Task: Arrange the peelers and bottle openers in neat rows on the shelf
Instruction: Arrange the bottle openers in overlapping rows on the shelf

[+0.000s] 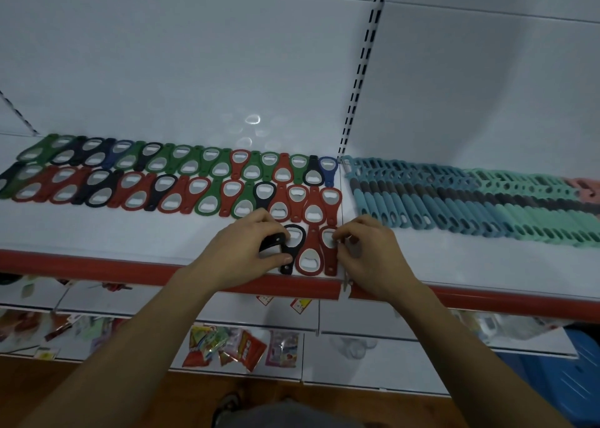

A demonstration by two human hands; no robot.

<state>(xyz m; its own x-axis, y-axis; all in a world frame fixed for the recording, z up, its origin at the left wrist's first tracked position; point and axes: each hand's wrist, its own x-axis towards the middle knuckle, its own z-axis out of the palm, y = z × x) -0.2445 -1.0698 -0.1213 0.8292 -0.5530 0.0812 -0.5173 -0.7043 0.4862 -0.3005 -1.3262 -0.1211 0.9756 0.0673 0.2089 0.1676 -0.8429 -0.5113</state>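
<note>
Two long rows of red, green, black and blue bottle openers lie on the white shelf. A short third row sits at the front: a black opener and two red openers. My left hand pinches the black opener, with another black piece under its fingers. My right hand touches the rightmost red opener at its edge. Teal and mint peelers lie in a tight row on the right shelf section.
A red shelf lip runs along the front edge. A slotted upright divides the back panel. Lower shelves hold packaged goods. A blue crate stands at the lower right.
</note>
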